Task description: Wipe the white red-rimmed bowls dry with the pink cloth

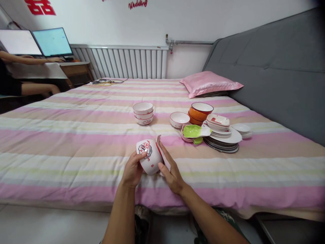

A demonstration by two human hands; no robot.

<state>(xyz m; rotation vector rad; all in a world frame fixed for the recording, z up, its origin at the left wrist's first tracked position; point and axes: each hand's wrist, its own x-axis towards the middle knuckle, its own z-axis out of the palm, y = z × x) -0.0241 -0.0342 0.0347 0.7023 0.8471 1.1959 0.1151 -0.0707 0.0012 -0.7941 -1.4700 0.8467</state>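
A white bowl (152, 162) with a red and black drawing is held on its side above the near part of the bed. My left hand (133, 168) grips it from the left, thumb across the drawing. On the other side, my right hand (173, 174) presses a pale pink cloth (166, 162) against the bowl's rim, its thumb on the bowl. The inside of the bowl faces away to the right and is hidden. Farther back stands a stack of similar white bowls (143, 113). One more white bowl (179, 119) sits alone to their right.
Orange bowls (196, 114), green and pink leaf-shaped dishes (194, 131) and stacked plates (235, 136) stand on the right of the striped bed (76, 142). Behind lie a pink pillow (210, 83) and cables (109, 81). A person (15, 74) sits at a desk with monitors, far left.
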